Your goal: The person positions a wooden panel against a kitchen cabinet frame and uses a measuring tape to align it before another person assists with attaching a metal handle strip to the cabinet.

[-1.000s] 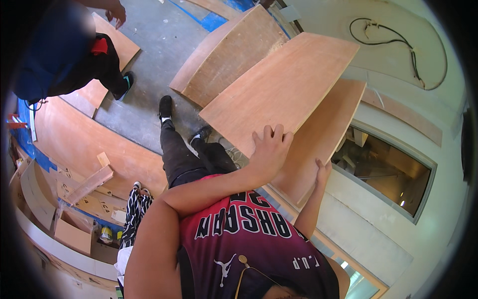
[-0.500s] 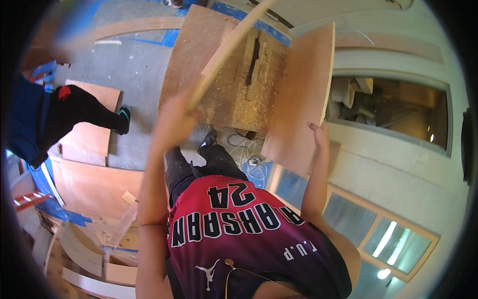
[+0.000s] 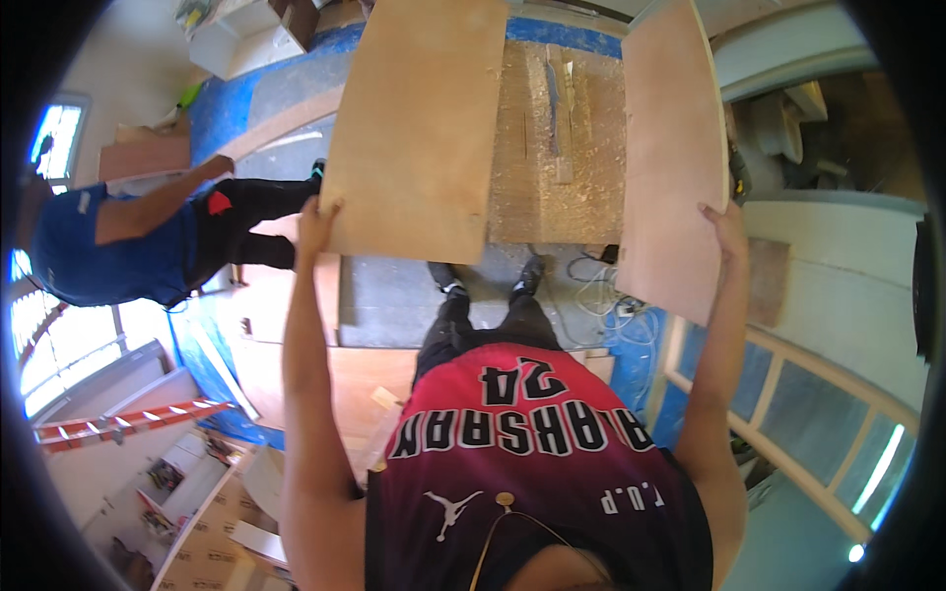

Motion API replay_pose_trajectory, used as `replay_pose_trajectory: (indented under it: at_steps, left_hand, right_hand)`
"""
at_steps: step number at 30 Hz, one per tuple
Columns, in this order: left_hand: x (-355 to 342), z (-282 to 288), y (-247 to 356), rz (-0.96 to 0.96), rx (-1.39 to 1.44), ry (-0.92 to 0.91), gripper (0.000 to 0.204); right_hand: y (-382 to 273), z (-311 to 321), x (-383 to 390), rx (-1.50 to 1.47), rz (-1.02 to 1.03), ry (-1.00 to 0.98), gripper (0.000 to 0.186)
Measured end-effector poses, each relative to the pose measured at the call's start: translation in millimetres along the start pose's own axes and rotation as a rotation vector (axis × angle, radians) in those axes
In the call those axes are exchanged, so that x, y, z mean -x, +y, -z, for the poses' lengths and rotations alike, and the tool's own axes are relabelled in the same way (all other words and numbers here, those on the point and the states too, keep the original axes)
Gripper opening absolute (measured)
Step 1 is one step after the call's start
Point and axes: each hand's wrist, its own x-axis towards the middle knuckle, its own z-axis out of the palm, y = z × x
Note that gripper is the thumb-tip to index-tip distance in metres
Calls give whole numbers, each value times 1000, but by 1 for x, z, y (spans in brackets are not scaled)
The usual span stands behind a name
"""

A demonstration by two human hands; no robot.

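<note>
My left hand grips the near left corner of a large plywood panel, its thumb on the upper face and its other fingers partly hidden at the edge. On the other side, my right hand holds the outer edge of a second plywood panel, thumb on its face. That panel stands tilted up at the right. Between the two panels lies a sawdust-covered plywood sheet with a long dark slot and a loose narrow wood strip on it.
A person in a blue shirt stands at the left, an arm bent. White cables coil on the floor near my feet. An orange ladder is at lower left, a wood-framed window at lower right. Plywood sheets lie behind the person.
The left panel, seen edge-on before, has swung down to show its broad face over the sheet's left part. The right panel is still held, and the person at left shows more fully.
</note>
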Motion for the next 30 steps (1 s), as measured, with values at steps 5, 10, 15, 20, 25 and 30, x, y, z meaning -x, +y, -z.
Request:
replay_pose_trajectory:
  at_steps: [5, 10, 15, 20, 25, 30]
  left_hand:
    - [19, -42, -7, 176, -147, 73, 81]
    - [7, -55, -47, 162, -161, 116, 83]
    - [39, -77, -101, 299, -81, 64, 85]
    - [68, -84, -137, 352, -46, 50, 80]
    - [70, -86, -137, 308, -15, 59, 77]
    - [71, -90, -143, 384, 225, 92, 76]
  right_hand:
    - [-14, -3, 9, 64, 96, 6, 49]
    - [-15, 12, 21, 64, 127, 8, 44]
    - [-64, 19, 102, -53, 79, 26, 43]
    - [-93, 9, 146, -246, -10, -7, 48]
    - [-88, -46, 149, -363, 55, -48, 46]
    - [-67, -104, 120, -295, 60, -121, 45]
